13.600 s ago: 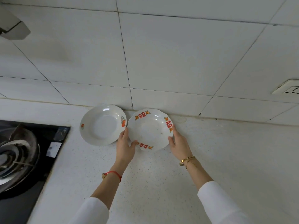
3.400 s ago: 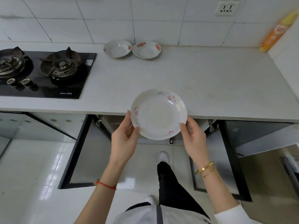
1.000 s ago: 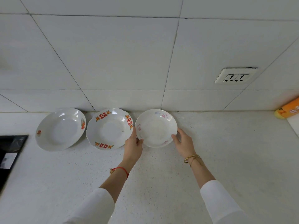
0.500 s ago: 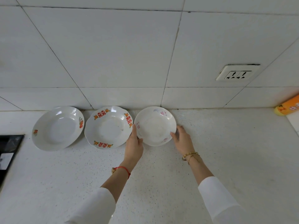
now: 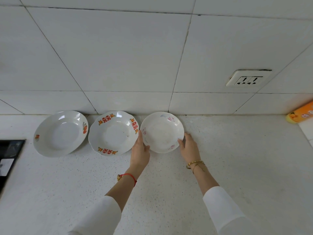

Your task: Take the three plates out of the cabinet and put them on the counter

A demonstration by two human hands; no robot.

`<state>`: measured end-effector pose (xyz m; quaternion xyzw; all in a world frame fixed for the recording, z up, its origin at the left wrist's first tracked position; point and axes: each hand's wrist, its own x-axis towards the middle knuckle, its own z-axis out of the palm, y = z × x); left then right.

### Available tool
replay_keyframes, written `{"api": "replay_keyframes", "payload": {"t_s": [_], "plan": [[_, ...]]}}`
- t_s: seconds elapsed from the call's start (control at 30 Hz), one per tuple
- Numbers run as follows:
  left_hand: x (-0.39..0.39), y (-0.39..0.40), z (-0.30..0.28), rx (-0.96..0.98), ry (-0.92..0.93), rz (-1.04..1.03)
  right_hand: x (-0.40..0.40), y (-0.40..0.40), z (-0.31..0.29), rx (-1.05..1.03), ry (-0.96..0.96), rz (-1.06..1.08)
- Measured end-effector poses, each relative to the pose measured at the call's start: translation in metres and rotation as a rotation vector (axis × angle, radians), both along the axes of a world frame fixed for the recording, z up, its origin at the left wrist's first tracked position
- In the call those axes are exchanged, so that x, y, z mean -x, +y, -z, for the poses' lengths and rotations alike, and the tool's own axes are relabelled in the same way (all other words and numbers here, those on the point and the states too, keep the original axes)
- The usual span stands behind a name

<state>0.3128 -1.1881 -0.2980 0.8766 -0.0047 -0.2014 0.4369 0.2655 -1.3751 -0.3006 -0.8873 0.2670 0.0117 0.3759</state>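
Note:
Three white plates stand in a row on the white speckled counter (image 5: 169,180), against the tiled wall. The left plate (image 5: 60,133) has small orange fruit marks. The middle plate (image 5: 113,133) carries red characters on a scalloped rim. The right plate (image 5: 162,134) has faint pink flowers and rests flat on the counter. My left hand (image 5: 139,150) touches its left rim with thumb and fingers. My right hand (image 5: 188,146) touches its lower right rim. Both hands still hold this plate by its edges.
A black hob corner (image 5: 8,156) lies at the left edge. A wall socket (image 5: 248,80) sits on the tiles at the right. An orange and yellow bottle (image 5: 301,112) lies at the far right, beside a side wall.
The pink-flowered plate has come down and back onto the counter next to the middle plate. Both hands have stayed on its rim.

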Motion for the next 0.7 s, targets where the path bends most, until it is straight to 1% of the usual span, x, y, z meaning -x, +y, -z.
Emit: {"api": "replay_keyframes", "payload": {"t_s": [0.17, 0.37, 0.47, 0.63, 0.7], "plan": [[0.002, -0.002, 0.002, 0.017, -0.012, -0.028, 0.001, 0.004, 0.0, 0.008, -0.002, 0.028], [0.0, -0.001, -0.001, 0.016, 0.004, -0.014, 0.003, 0.006, 0.002, 0.01, -0.009, 0.034], [0.001, 0.0, -0.004, 0.014, 0.003, -0.001, 0.002, 0.007, -0.003, 0.012, 0.018, 0.034], [0.007, 0.009, -0.011, 0.027, -0.063, 0.012, 0.003, 0.005, -0.007, 0.038, 0.038, 0.029], [0.009, 0.015, -0.019, -0.003, -0.104, 0.024, 0.003, 0.007, -0.013, 0.069, 0.072, 0.02]]}}
